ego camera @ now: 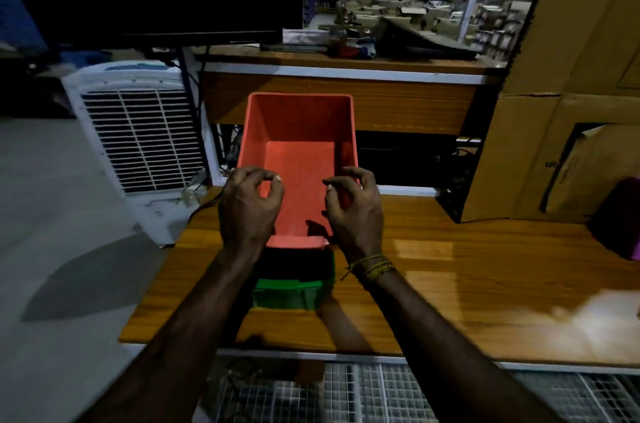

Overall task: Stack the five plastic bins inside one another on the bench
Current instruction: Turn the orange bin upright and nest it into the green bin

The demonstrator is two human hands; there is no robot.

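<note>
- Red bin (299, 152) sits on top of a green bin (294, 287) at the left part of the bench (450, 270). Open side up, lower front lip twd the person, tall back wall away.
- Only 2 bins clearly visible; a dark band between red and green could be another bin, can't tell. Other bins not in view.
- Left hand (251, 202) at red bin's left wall near the front, fingers curled, thumb and finger close together by the rim. Can't tell if it actually pinches the rim or hangs just above it.
- Right hand (353, 208) same on the right wall: fingers curled over the rim area, contact unclear.
- Long axis of red bin runs front-to-back, away from the person; green bin below looks lined up the same way, its front sticking out nearer the person.
- Risks, my guess: red bin looks shifted back rel. to green, so it may not be fully seated. Pushing down on one side only could jam it crooked.
- Stack is near the bench's left edge; a hard shove left could tip it off.
- Dim light, so rim alignment is hard to judge.
</note>
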